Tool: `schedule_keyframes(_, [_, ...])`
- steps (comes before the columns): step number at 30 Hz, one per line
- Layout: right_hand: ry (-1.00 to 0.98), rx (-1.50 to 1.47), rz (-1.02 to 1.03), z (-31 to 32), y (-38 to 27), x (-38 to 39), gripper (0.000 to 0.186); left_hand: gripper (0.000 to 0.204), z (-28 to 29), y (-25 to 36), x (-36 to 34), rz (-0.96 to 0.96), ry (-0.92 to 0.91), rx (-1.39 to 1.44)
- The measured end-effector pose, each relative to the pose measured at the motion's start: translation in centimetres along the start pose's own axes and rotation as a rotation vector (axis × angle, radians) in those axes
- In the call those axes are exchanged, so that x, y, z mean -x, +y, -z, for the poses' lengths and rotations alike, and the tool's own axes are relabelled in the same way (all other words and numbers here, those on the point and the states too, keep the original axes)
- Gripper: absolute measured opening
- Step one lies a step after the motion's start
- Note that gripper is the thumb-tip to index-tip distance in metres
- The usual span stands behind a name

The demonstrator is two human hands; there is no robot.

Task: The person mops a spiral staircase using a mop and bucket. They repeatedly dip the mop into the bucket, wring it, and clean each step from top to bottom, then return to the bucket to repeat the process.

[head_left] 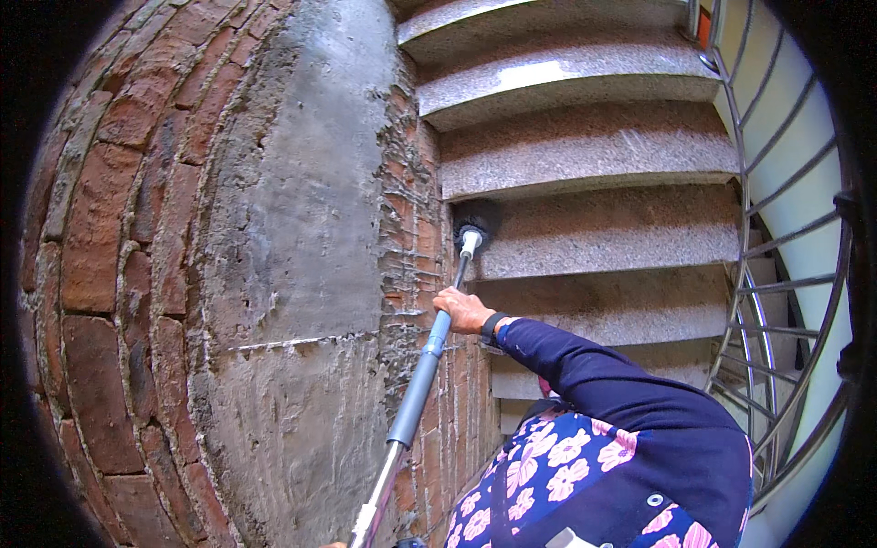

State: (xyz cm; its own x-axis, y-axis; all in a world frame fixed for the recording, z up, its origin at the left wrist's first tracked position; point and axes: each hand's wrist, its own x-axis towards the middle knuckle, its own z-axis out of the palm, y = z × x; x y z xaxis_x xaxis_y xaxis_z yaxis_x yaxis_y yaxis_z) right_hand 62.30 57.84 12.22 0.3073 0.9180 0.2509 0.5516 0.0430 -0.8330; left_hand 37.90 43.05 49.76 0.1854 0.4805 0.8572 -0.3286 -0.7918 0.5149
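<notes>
My right hand is wrapped round the thin upper shaft of a long-handled brush, just above its grey-blue grip. A dark band circles the right wrist. Black bristles form the round brush head, which joins the pole by a white neck. The head sits in the inner corner of a stone stair step, close against the brick wall. Toward the lower left, the pole turns silver and then white as it leaves the picture. Only a sliver of my left hand shows beside the pole at the bottom edge; its fingers are hidden.
Rough brick and a grey cement strip make up the wall on the left. Speckled stone steps rise ahead. Along the right side curves a metal railing. My dark sleeve and flowered apron fill the lower right.
</notes>
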Motion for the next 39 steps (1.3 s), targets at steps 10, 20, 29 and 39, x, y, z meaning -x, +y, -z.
schedule_keyframes(10, [-0.015,-0.045,-0.043,5.4,-2.7,10.0,0.019,0.025,6.5,1.3,-3.2,0.075,-0.003,0.27])
schedule_keyframes(20, [0.266,0.21,-0.297,14.0,1.7,18.4,0.017,0.02,1.7,-5.7,-0.7,0.178,0.06,0.572])
schedule_keyframes(29, [0.338,0.596,-0.631,26.8,14.3,29.3,0.009,0.024,-10.4,-13.7,5.3,0.831,-0.078,0.828])
schedule_keyframes(39, [0.581,0.631,-0.586,25.6,13.5,31.4,0.009,0.021,-10.3,-13.2,5.0,0.79,-0.298,0.877])
